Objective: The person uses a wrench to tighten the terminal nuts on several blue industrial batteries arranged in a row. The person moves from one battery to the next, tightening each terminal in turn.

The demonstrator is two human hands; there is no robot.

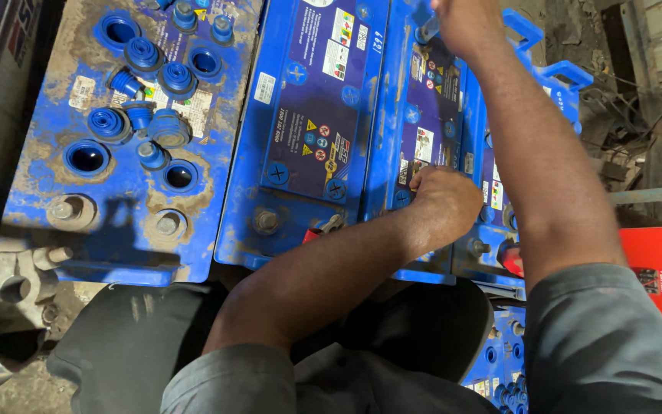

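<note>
We work on the third blue battery (423, 146) in the row, its long axis running away from us. Our left hand (442, 203) rests at its near end, fingers curled tight around a vent cap (415, 172) under the fingertips; whether they truly grip it we cannot tell. Our right hand (465, 23) is pressed down at the battery's far end, fingers hidden at the frame's top edge. The dusty battery (116, 146) with loose caps (143, 115) lies well apart to the left.
</note>
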